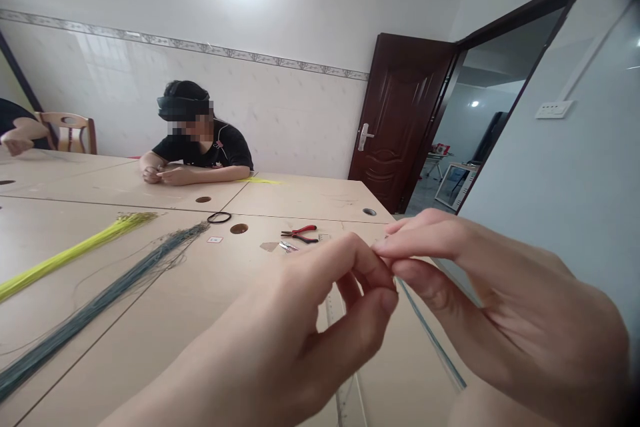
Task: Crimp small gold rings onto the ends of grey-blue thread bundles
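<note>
My left hand point(325, 313) is closed in a pinch, thumb against forefinger. Its fingertips meet those of my right hand point(505, 300), which also pinches with thumb and forefinger. Whatever lies between the fingertips is too small or too covered to name. A thin grey-blue strand point(434, 333) runs from just below the joined fingertips toward the lower right; whether the fingers grip it, I cannot tell. Under my left hand, a clear ruler point(341, 407) shows partly on the table.
On the table point(165, 347) lie a yellow cord bundle point(75, 250), a grey-blue cord bundle point(105, 300), a black ring point(219, 217) and red-handled pliers point(301, 234). Across sits a person point(200, 147); another person's arm point(23, 133) shows at far left. A brown door point(400, 107) stands behind.
</note>
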### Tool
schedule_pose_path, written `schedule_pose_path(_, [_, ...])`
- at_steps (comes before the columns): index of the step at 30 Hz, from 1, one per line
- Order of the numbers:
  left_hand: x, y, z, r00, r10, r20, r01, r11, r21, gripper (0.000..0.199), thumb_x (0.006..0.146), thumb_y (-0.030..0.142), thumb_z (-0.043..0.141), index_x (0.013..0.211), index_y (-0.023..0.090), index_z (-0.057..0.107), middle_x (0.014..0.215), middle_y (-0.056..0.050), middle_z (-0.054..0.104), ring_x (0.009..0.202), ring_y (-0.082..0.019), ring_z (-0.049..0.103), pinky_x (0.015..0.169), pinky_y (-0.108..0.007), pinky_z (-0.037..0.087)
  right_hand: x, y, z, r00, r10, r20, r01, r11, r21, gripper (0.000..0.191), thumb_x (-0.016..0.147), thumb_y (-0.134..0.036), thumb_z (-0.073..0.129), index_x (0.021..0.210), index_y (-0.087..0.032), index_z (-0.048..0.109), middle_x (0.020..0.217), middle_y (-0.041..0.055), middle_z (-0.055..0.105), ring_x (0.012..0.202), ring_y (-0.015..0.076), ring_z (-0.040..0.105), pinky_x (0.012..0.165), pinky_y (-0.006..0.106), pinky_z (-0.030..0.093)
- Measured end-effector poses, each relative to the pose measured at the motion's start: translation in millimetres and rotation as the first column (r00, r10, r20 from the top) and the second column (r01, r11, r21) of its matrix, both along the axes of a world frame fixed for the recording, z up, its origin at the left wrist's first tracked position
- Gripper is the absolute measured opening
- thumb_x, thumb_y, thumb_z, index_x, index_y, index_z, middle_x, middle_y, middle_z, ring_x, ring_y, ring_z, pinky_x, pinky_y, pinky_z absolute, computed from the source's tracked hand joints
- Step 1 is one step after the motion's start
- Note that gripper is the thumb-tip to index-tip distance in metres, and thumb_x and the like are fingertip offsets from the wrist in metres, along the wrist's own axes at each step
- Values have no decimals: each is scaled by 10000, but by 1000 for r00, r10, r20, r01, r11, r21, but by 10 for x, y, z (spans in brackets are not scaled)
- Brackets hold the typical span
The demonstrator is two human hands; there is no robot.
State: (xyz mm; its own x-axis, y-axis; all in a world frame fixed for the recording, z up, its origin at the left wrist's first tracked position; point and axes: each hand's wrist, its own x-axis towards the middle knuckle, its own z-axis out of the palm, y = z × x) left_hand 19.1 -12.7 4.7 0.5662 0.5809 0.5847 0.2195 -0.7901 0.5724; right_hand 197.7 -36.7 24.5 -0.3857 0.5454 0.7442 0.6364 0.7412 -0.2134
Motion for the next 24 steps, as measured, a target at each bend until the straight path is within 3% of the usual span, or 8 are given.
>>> schedule_pose_path(9, [-23,47,39,998,-50,44,56,989,-137,144,884,165,501,752,221,504,672,55,549,615,-72,517,555,-159,449,42,-9,-31,994,-82,76,71,988,136,88,914,-240,523,857,-273,581,884,-61,678,929,105,628,714,191,483])
schedule_pose_path(15, [-17,82,-36,986,-122,113,143,969,-202,152,918,233,473,770,229,506,655,47,539,598,-75,501,541,-155,456,16,-34,-37,995,-57,83,50,995,84,79,896,-211,540,853,-277,551,873,-62,665,918,114,623,739,213,494])
schedule_pose_path(19, [-40,74,-44,977,-155,145,189,946,-265,143,921,261,468,789,225,505,659,38,537,585,-77,503,542,-165,471,-34,-64,-67,991,-112,-68,111,994,-12,107,906,-249,522,803,-276,529,830,-65,643,923,136,604,793,268,484])
schedule_pose_path(24, [-43,62,24,981,-136,140,173,939,-297,143,912,238,476,774,222,511,663,39,525,619,-78,501,567,-162,469,-100,-92,-106,979,-171,-108,166,985,-58,146,926,-318,489,793,-293,542,810,-73,644,852,136,613,651,251,471])
